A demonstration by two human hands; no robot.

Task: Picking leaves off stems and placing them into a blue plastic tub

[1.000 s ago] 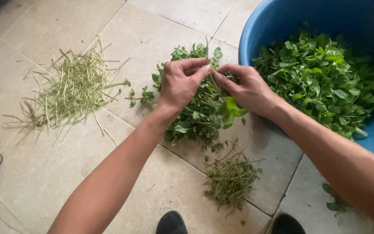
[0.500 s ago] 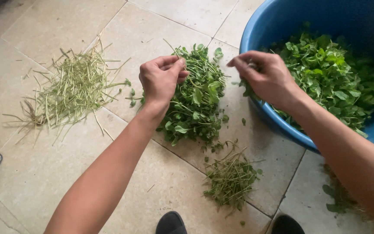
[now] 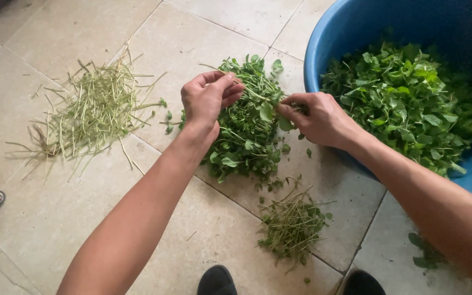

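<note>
Herbs (image 3: 247,131) were deep green, same as the leaves (image 3: 405,98) in the bright blue tub (image 3: 329,33). Stems (image 3: 91,109) were pale yellow-green, scraps (image 3: 293,224) dull green. Floor (image 3: 55,218) was beige tile with grey grout lines; shoes (image 3: 217,281) were black.

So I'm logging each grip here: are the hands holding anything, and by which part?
Both hold one leafy sprig: the left hand pinches the bare stem end, the right hand pinches it by the leaves, above the herb pile.
</note>
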